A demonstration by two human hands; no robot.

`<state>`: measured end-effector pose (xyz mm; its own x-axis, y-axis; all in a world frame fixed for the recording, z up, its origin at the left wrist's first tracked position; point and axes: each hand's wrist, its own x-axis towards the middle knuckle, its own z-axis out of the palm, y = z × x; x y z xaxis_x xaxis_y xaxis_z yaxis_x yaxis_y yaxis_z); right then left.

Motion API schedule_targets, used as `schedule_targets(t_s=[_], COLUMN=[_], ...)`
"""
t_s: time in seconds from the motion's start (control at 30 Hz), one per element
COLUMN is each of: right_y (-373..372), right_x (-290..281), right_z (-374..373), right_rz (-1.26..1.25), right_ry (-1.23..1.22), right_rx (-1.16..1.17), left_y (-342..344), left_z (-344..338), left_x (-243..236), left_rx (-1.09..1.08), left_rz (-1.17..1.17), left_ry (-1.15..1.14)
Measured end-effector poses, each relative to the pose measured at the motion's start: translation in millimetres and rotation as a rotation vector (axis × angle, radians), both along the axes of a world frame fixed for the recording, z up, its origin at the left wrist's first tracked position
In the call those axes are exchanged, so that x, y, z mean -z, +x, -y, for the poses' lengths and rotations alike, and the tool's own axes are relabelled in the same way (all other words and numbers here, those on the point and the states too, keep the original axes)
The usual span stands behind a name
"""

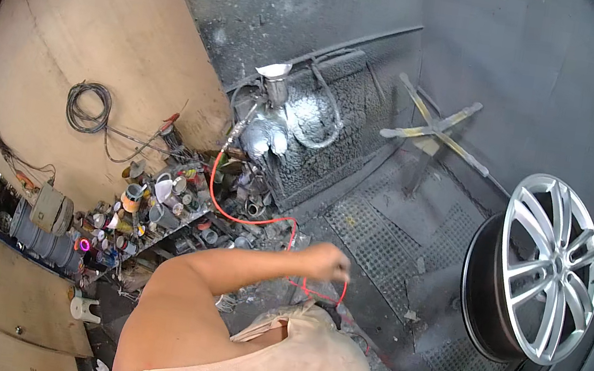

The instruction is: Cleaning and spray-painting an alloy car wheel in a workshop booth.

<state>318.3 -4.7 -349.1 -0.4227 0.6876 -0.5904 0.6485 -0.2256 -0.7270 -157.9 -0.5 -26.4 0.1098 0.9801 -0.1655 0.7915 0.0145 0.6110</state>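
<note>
My left hand is closed in front of my chest, the forearm reaching across from the left. A thin red hose meets it, and a small loop hangs just below the fingers, which seem to grip it. The fingers are slightly blurred. The hose runs up to a spray gun with a metal cup and a white top, resting at a dark, paint-crusted panel. Another red stretch passes to the lower right. My right hand is out of sight. At the right stands a silver multi-spoke wheel rim with a dark barrel.
A crowded bench of cans, cups and bottles lies to the left. A taped cross-shaped stand rises at the back, over perforated floor mats. Coiled black cable hangs on the wooden wall. A white stool sits lower left.
</note>
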Motion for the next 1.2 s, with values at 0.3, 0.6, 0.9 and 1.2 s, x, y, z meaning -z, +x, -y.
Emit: schedule_targets(t_s=[0.3, 0.6, 0.9, 1.2], right_y=[-116.7, -225.3, -314.1, -433.1], right_x=[-52.9, -157.8, -242.2, -309.4], right_z=[14.6, 114.8, 48.6, -33.0], right_rz=[0.330, 0.573, 0.541, 0.104], right_ry=[-0.052, -0.246, -0.063, 0.191], right_rx=[-0.287, -0.310, -0.398, -0.249], left_y=[-385.3, -647.8, -570.1, -534.2], left_z=[36.9, 88.7, 33.9, 42.1], left_x=[25.4, 99.9, 87.8, 49.4], left_rx=[-0.867, -0.914, -0.944, -0.851], left_rz=[-0.372, 0.105, 0.332, 0.031], left_ry=[0.413, 0.123, 0.462, 0.466])
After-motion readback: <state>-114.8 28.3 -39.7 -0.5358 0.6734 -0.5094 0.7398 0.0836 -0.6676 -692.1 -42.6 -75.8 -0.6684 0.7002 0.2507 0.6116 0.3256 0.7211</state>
